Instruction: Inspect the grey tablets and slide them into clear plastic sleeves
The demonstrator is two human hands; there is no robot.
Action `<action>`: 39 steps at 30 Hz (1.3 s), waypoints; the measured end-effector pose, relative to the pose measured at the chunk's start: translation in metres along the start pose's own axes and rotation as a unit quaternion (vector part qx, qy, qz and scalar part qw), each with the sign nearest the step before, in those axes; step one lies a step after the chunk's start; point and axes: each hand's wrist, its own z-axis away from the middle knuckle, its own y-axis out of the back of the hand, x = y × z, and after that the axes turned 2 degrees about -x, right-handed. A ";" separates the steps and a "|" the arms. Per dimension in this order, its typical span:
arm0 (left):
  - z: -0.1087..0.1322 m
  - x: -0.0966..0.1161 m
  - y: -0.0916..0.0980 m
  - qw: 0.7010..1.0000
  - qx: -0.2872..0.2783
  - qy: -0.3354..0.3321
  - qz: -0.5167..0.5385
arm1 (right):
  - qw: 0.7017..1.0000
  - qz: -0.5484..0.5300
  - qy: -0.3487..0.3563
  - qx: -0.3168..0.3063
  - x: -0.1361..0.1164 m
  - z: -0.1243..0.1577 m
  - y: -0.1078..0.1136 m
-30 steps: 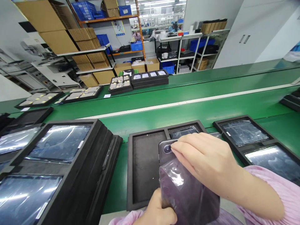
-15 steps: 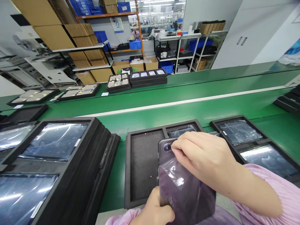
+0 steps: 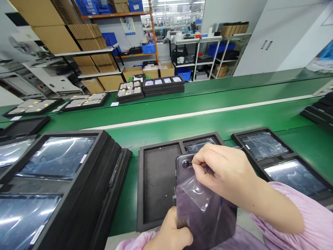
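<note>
A dark grey tablet (image 3: 181, 175) is held up with its back towards me, tilted, a round camera lens at its top left corner. Clear plastic film (image 3: 199, 192) covers its lower part, and the upper edge of the film is loose and folded. My left hand (image 3: 177, 232) grips the tablet's lower left side, thumb on the film. At the top, beside the lens, the fingertips of my right hand (image 3: 226, 170) are pinched together against the tablet's back. What lies between them is too small to make out.
Behind the tablet lies a black foam tray (image 3: 141, 191). To the left stands a tall stack of foam trays (image 3: 85, 194) holding film-wrapped tablets. Another tray of tablets (image 3: 277, 161) is at the right. Beyond, several trays of parts (image 3: 85, 101) line the green bench (image 3: 208, 100).
My right hand's fingers have curled into a tighter pinch and shifted slightly right of the lens. The film's upper flap hangs differently. My left hand keeps its grip on the tablet.
</note>
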 end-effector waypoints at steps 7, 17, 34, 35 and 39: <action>0.007 -0.030 0.022 0.994 0.096 0.043 -0.026 | 0.999 -0.016 -0.005 -0.046 -0.002 0.005 0.008; 0.009 -0.040 0.027 0.978 0.160 0.020 -0.131 | 0.995 0.082 0.022 -0.050 -0.010 0.001 0.017; 0.006 -0.005 0.003 0.971 0.097 -0.034 -0.217 | 0.995 0.078 0.028 -0.046 -0.006 0.002 0.013; 0.006 -0.004 0.002 0.970 0.101 -0.034 -0.218 | 0.996 0.069 0.024 -0.049 -0.005 0.002 0.012; 0.006 -0.003 0.002 0.963 0.139 -0.018 -0.230 | 0.998 0.036 0.012 -0.050 -0.001 0.004 0.009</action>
